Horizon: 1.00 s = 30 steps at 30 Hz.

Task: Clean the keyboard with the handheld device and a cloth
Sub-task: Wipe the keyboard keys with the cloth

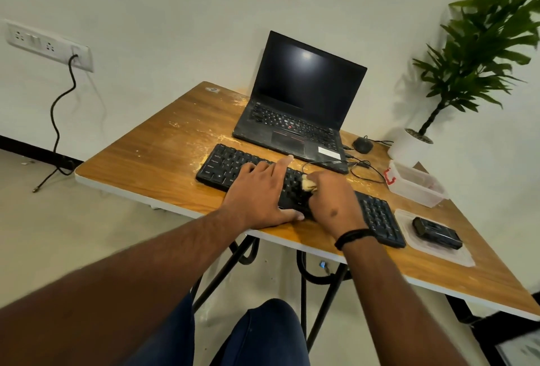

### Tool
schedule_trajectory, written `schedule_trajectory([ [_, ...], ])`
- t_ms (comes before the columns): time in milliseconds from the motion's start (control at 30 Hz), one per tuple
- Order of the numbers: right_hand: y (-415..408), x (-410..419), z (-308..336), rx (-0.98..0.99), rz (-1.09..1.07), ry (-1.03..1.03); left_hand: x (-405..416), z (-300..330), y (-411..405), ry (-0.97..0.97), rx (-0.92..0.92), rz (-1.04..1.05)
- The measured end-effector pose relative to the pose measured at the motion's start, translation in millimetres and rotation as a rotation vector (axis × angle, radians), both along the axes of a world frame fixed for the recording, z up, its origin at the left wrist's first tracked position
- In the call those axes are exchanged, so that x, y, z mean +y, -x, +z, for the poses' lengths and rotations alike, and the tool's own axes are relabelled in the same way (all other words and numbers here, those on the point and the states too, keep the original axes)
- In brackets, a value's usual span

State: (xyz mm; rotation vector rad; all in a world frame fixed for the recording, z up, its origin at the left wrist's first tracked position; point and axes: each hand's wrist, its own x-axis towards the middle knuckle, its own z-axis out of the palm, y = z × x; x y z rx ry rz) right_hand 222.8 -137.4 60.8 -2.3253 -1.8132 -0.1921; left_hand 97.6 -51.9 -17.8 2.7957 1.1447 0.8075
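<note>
The keyboard (pixel 298 193) is lying at mid-frame on the surface (pixel 140 167), and the right hand (pixel 333 202) is bunching a pale cloth (pixel 309 184) in clamped fingers against the keys, apparently wiping them. The left hand (pixel 260 193) is resting on it with fingers spread flat, likely pinning it against sliding. A black device (pixel 436 232) is lying unused at right, near the board's end.

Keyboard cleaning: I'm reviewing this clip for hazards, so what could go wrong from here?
1. The keyboard lies near the table edge; a hard wipe by the right hand with the cloth could push it off, though the left hand presses it down.
2. Its thin cable loops toward the laptop; the cloth might snag it.
3. Crumbs on the table may be swept back onto the keys.
</note>
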Motion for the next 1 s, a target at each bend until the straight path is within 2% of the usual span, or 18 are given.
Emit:
schedule_trajectory([
  [100, -24, 15, 10, -0.131, -0.046, -0.009, -1, 1, 1, -0.006, 0.007, 0.013],
  [233, -31, 32, 6, -0.246, 0.052, 0.08, 0, 1, 0, -0.007, 0.007, 0.016],
  [367, -27, 39, -1, -0.251, 0.111, 0.161, 0, 1, 0, -0.005, 0.006, 0.018],
  [533, -28, 40, 0, -0.23, 0.071, 0.236, -1, 1, 0, -0.002, 0.008, 0.021],
  [800, -16, 40, -2, -0.154, 0.016, 0.177, -1, 2, 0, 0.004, 0.01, 0.022],
  [1000, 10, -3, -3, -0.141, 0.125, 0.222, -2, 2, 1, 0.008, 0.008, 0.002],
])
